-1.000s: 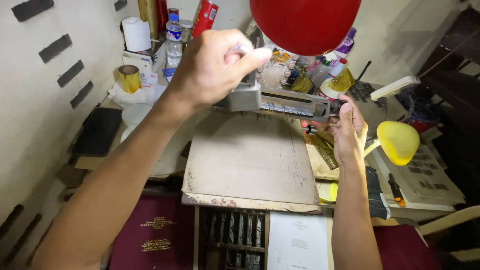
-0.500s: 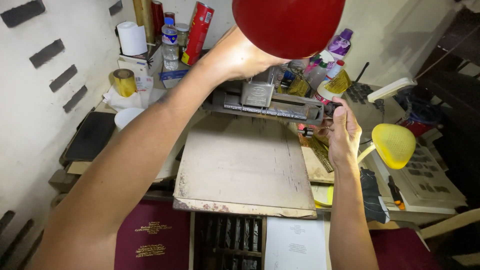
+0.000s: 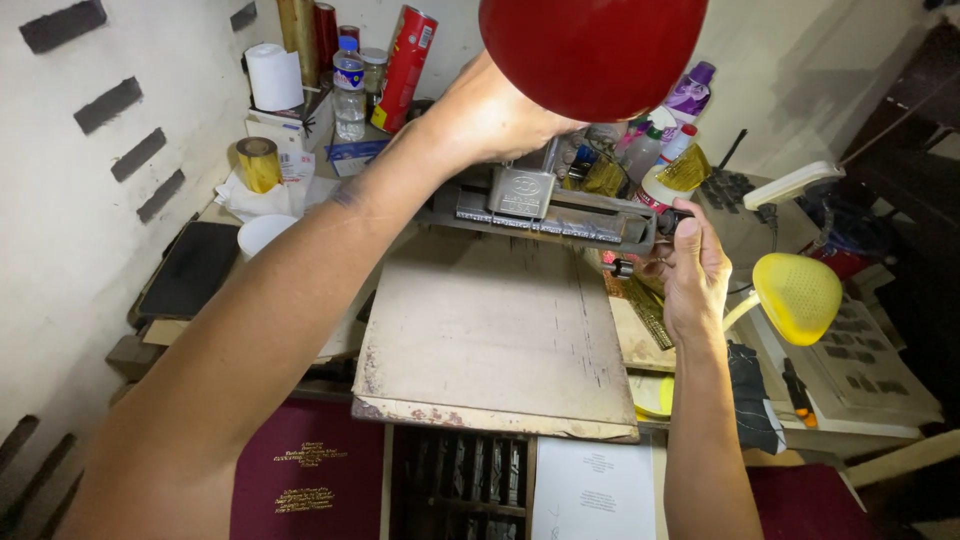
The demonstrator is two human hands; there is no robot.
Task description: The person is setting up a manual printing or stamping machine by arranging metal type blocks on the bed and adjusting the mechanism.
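Observation:
A grey metal press head [image 3: 545,207] sits at the back of a worn flat press bed [image 3: 495,335]. My left hand [image 3: 495,118] reaches over it to the lever behind, its fingers hidden by a big red ball knob [image 3: 592,45]. My right hand [image 3: 692,265] is closed on a small dark knob at the right end of the press head. A strip of brass type [image 3: 648,310] lies just below that hand.
Bottles, a red can [image 3: 403,65], a gold foil roll [image 3: 259,163] and a paper roll [image 3: 272,77] crowd the back left. A yellow lamp [image 3: 797,297] stands right. A maroon book cover [image 3: 310,480], a type tray [image 3: 465,485] and a white sheet [image 3: 595,490] lie in front.
My left hand has moved up and back from the front of the press head to the lever under the red knob. My right hand has moved up to the press head's right end.

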